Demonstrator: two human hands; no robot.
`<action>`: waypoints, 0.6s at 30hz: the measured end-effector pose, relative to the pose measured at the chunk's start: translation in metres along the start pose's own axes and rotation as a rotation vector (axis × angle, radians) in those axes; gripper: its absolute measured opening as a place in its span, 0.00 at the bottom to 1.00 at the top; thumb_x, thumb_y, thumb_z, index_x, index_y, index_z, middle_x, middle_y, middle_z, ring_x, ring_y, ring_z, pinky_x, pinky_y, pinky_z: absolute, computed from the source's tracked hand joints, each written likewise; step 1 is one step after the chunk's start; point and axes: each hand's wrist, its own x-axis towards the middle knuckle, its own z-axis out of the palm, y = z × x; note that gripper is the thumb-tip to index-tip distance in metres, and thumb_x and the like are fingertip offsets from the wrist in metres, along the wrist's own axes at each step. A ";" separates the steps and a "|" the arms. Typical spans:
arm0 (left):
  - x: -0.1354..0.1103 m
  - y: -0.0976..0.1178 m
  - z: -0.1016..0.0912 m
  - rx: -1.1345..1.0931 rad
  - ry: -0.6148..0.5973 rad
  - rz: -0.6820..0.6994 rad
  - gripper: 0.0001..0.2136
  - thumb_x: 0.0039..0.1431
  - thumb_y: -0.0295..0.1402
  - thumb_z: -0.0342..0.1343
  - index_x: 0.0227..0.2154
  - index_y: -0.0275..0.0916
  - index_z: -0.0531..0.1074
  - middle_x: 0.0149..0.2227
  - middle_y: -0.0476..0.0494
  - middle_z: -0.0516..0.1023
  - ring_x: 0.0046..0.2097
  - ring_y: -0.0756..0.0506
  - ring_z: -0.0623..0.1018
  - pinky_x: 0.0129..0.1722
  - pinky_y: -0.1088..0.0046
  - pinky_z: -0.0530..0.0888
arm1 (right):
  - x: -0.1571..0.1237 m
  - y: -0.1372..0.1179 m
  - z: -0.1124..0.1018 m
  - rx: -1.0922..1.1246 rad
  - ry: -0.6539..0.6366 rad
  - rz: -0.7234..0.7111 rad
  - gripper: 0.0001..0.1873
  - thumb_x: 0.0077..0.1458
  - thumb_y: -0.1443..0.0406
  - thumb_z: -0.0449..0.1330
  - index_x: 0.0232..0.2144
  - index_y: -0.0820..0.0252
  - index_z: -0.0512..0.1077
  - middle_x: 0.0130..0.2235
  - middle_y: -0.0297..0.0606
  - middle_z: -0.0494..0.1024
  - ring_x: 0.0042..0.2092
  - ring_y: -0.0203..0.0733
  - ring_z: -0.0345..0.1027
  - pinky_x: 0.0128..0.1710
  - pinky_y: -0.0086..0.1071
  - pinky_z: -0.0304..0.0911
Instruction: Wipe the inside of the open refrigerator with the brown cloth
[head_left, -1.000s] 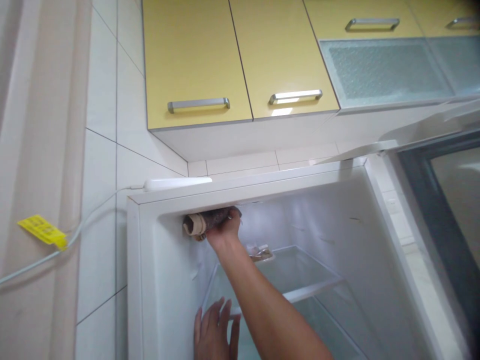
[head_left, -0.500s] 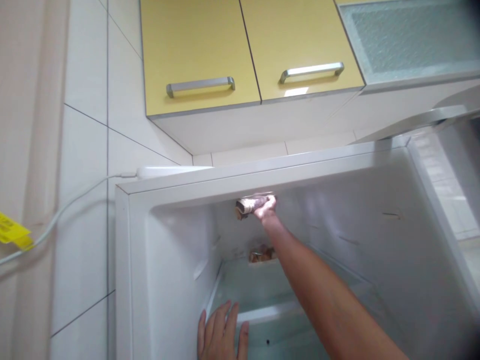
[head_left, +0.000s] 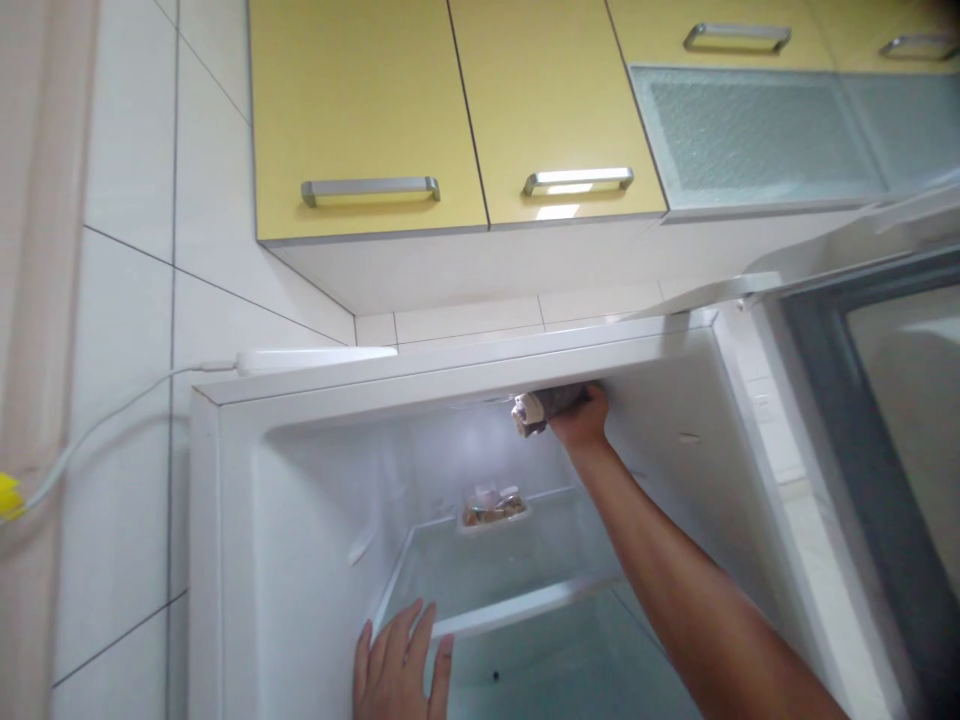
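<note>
Inside the white fridge (head_left: 330,500), up against its ceiling, my right hand (head_left: 585,418) is closed round a bunched grey-brown cloth (head_left: 559,402). A paler folded end of the cloth sticks out to the left of the fingers. My left hand (head_left: 405,665) is low down by the left edge of the glass shelf (head_left: 525,640), fingers stretched and spread, holding nothing. On the shelf at the back sits a small tray (head_left: 493,512) with brownish, partly wrapped items that I cannot make out.
Yellow wall cabinets (head_left: 367,120) with metal handles hang above the fridge. Its opened door (head_left: 885,400) stands at the right. A white device (head_left: 315,360) with a cable (head_left: 112,425) lies on the fridge top. A small dark speck (head_left: 496,676) is on the lower glass.
My right hand has moved the cloth to the right along the fridge ceiling, uncovering the tray and a bright glow at the back. My left hand keeps its place by the shelf. The view has turned right.
</note>
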 end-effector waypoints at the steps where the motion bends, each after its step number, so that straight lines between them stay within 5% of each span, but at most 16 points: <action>1: 0.001 0.001 -0.002 -0.006 0.002 -0.007 0.15 0.64 0.40 0.51 0.48 0.41 0.74 0.45 0.41 0.83 0.47 0.41 0.78 0.67 0.55 0.48 | -0.011 -0.007 0.005 0.009 0.000 0.000 0.12 0.49 0.63 0.46 0.27 0.55 0.70 0.24 0.33 0.76 0.30 0.43 0.72 0.32 0.38 0.69; 11: 0.002 0.004 -0.009 -0.063 -0.057 -0.082 0.15 0.64 0.41 0.53 0.49 0.43 0.74 0.48 0.44 0.82 0.51 0.42 0.77 0.65 0.54 0.54 | -0.121 -0.076 0.074 0.003 0.007 -0.183 0.13 0.61 0.56 0.51 0.35 0.54 0.72 0.33 0.31 0.80 0.39 0.40 0.75 0.44 0.37 0.72; 15: 0.003 0.006 -0.013 -0.096 -0.091 -0.124 0.15 0.66 0.42 0.50 0.49 0.43 0.75 0.49 0.44 0.82 0.52 0.42 0.76 0.64 0.54 0.56 | -0.141 -0.070 0.094 -0.177 0.220 -0.263 0.05 0.57 0.60 0.56 0.33 0.54 0.68 0.29 0.26 0.76 0.37 0.35 0.72 0.41 0.28 0.71; 18: 0.003 0.006 -0.013 -0.125 -0.111 -0.162 0.16 0.67 0.42 0.49 0.49 0.43 0.75 0.49 0.44 0.82 0.52 0.42 0.77 0.64 0.52 0.59 | -0.151 -0.044 0.103 -0.268 0.284 -0.282 0.03 0.54 0.62 0.56 0.30 0.53 0.63 0.26 0.23 0.70 0.31 0.33 0.68 0.31 0.25 0.67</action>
